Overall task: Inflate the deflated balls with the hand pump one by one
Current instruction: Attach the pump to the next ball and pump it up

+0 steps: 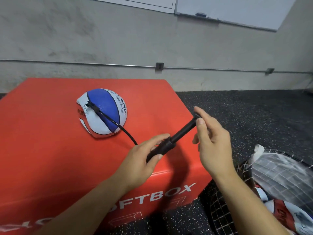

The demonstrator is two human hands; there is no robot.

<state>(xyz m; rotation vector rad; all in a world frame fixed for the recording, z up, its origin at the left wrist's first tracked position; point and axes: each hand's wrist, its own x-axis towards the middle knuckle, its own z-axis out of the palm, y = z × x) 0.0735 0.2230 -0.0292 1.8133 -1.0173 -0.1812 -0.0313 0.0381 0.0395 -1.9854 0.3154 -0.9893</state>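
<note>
A deflated blue-and-white ball point(102, 112) is seen lying on the red soft box point(50, 141), joined by a black hose point(118, 126) to the hand pump point(169, 143). The pump barrel is gripped by the left hand point(144, 158); its extended handle is pinched by the right hand point(211, 141).

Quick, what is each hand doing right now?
Left hand: fingers curled round the black pump barrel, holding it.
Right hand: fingers pinching the pump's handle, rod pulled out.
</note>
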